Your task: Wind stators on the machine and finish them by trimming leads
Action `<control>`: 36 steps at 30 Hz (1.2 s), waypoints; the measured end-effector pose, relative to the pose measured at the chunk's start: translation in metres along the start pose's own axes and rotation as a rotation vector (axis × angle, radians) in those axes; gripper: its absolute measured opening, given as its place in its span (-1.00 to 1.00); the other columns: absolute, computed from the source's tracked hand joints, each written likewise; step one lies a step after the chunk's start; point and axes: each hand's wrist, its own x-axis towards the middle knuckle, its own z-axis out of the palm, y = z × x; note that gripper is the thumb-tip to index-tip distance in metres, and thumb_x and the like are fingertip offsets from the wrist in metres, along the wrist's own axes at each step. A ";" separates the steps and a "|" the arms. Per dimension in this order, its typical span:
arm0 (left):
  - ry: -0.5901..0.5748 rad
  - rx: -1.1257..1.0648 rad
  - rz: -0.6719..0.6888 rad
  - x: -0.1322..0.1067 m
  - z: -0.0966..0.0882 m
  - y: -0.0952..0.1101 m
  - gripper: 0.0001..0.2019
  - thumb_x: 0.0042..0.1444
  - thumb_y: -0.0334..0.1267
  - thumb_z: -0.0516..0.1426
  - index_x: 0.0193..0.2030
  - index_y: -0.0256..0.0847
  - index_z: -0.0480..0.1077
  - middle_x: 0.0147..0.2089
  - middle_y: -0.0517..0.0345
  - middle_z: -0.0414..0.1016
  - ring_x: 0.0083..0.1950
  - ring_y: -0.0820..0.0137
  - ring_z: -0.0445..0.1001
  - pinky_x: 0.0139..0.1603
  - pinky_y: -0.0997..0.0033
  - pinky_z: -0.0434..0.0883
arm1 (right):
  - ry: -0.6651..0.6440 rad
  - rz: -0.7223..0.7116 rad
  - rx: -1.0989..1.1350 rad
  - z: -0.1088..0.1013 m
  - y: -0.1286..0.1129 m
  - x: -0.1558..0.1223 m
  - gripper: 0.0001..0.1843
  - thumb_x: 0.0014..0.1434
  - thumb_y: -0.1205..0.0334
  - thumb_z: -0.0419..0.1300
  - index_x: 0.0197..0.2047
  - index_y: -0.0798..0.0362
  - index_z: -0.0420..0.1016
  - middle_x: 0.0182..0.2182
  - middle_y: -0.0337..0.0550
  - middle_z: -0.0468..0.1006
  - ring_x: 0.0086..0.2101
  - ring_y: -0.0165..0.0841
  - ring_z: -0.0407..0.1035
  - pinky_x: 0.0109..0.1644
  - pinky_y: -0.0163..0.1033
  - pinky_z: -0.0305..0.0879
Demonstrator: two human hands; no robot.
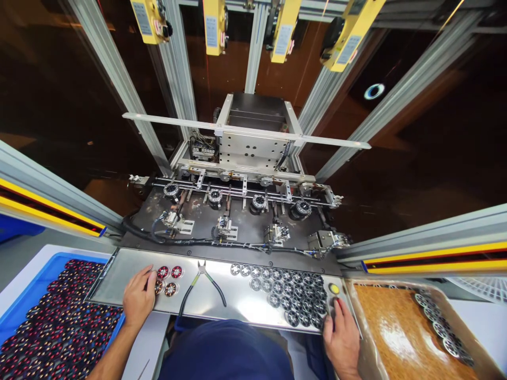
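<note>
My left hand [139,296] rests on the left part of the metal tray [233,295], fingers apart. It is beside a small group of stator cores wound with wire [176,272], and its thumb side is close to one at the group's left edge. My right hand [343,336] lies at the tray's right end, thumb and fingers apart, below a yellow push button [334,288]. Its fingertips hide part of the panel there. Many bare stator cores [296,290] lie in rows just left of it. Green-and-black-handled cutting pliers [202,269] lie spread between the two groups.
Ahead is a winding machine with several round stations [259,203] and wire clamps. A blue bin [59,258] of wound cores stands at left. A lined box [396,327] with bare cores stands at right. Yellow light-curtain bars [435,259] flank the opening.
</note>
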 end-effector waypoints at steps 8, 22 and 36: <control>-0.002 0.006 0.007 0.000 0.000 0.001 -0.61 0.29 -0.06 -0.04 -0.25 -0.24 0.52 -0.04 -0.18 0.60 0.02 0.08 0.51 0.12 0.03 0.38 | 0.005 -0.006 0.002 0.000 0.000 0.001 -0.42 0.31 0.20 -0.07 0.34 0.24 0.12 0.16 0.30 0.34 0.08 0.09 0.34 0.06 0.17 0.37; -0.001 0.008 0.008 0.000 0.000 0.001 -0.62 0.29 -0.05 -0.04 -0.26 -0.23 0.52 -0.05 -0.17 0.61 0.01 0.08 0.51 0.10 0.03 0.39 | 0.009 -0.012 0.006 0.000 0.001 0.001 -0.43 0.32 0.18 -0.10 0.32 0.25 0.14 0.14 0.30 0.35 0.07 0.10 0.33 0.06 0.19 0.36; -0.009 0.012 -0.006 -0.001 0.000 0.002 -0.64 0.28 -0.06 -0.04 -0.25 -0.20 0.51 -0.03 -0.14 0.59 0.02 0.09 0.50 0.10 0.05 0.38 | -0.005 0.013 0.020 0.001 0.002 -0.001 -0.43 0.35 0.13 -0.12 0.33 0.22 0.13 0.16 0.27 0.33 0.11 0.06 0.30 0.10 0.18 0.32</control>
